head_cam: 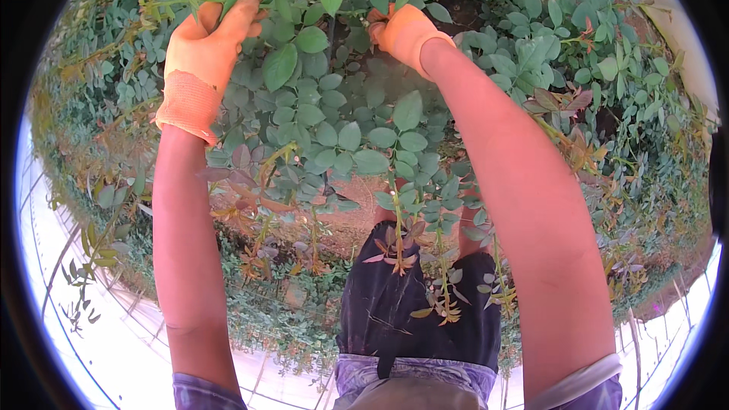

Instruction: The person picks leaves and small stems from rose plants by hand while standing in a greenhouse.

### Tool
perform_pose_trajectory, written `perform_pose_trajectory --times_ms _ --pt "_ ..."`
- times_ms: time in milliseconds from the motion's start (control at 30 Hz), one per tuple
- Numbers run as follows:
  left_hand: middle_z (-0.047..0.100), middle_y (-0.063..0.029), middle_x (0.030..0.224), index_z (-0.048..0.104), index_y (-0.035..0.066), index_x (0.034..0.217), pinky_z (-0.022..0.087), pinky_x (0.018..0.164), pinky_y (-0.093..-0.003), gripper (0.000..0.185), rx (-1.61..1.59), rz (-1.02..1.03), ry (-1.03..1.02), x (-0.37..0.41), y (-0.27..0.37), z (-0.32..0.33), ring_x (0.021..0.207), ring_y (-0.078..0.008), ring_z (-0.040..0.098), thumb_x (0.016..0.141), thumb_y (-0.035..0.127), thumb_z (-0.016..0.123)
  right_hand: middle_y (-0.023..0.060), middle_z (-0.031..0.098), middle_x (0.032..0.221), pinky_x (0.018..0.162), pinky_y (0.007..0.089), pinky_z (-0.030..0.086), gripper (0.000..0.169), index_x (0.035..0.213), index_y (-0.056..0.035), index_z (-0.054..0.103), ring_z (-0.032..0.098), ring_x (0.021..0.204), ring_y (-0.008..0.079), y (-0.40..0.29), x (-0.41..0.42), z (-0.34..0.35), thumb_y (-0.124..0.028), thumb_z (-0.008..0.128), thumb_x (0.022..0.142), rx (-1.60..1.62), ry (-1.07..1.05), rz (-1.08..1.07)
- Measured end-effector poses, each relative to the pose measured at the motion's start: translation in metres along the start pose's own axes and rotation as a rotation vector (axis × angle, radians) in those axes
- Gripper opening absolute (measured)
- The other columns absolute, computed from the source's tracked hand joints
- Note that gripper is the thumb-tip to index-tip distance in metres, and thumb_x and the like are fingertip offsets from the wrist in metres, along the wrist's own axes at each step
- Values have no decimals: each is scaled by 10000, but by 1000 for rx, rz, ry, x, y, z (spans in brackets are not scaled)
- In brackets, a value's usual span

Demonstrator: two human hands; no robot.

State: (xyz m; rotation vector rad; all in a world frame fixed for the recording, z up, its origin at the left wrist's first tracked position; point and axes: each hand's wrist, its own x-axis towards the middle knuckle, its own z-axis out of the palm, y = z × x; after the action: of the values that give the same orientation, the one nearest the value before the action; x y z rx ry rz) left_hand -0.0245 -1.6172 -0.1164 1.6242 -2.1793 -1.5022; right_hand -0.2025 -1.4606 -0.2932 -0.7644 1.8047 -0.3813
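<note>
My left hand (pixel 212 48) wears an orange knit work glove with a ribbed cuff. Its thumb and fingers close around a green leafy rose shoot (pixel 229 4) at the upper left. My right hand (pixel 403 33), in a matching glove, reaches into the foliage at the upper middle. Its fingers are curled in, with stained fingertips beside a thin stem. Leaves and the hand itself hide whether anything is pinched there. Between both hands hang broad green rose leaves (pixel 312 40), at about the same height as the gloves.
Rose bushes surround me, with reddish young shoots (pixel 401 247) hanging before my dark shorts (pixel 381 302). Bare brown soil (pixel 342 205) shows below the leaves. A dark thin upright stem or pipe (pixel 331 40) stands between my hands. Pale sheeting (pixel 672 23) curves along the upper right.
</note>
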Motion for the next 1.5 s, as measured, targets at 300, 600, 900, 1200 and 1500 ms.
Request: perform_pose_trajectory --times_ms 300,600,900,1200,1500 --pt "742 -15 1162 657 79 1332 485 867 -270 376 206 78 -156 -23 8 2 1034 -127 670 981 213 676 35 712 1081 735 301 520 479 1333 -93 621 658 868 154 -42 -78 -36 -314 732 923 696 277 146" --pt "623 -64 1430 572 46 1438 429 1103 -323 471 5 154 -269 64 38 -21 1299 -169 578 982 125 658 90 725 1224 915 402 510 452 1259 -131 667 680 1044 268 -49 -13 -49 -362 738 876 862 541 331" --pt "668 -44 1297 595 134 1381 488 1032 -332 380 1218 699 -451 113 32 60 1171 -239 638 1003 145 563 9 737 1136 824 399 492 438 1200 -140 691 672 943 218 -29 -3 -33 -439 700 880 941 512 267" --pt "627 -73 1370 533 43 1420 496 1068 -372 392 -378 116 -579 102 -4 73 1196 -224 625 1034 106 504 24 758 1054 634 266 440 268 1223 -141 694 625 749 116 10 10 -18 -287 600 1019 1566 408 419" --pt "682 -86 1303 581 20 1373 512 1000 -331 345 -508 -104 -429 99 -31 42 1124 -207 664 1046 109 512 6 791 1061 790 303 589 199 1006 -166 815 746 933 149 -26 43 -17 -220 805 814 -171 205 422"
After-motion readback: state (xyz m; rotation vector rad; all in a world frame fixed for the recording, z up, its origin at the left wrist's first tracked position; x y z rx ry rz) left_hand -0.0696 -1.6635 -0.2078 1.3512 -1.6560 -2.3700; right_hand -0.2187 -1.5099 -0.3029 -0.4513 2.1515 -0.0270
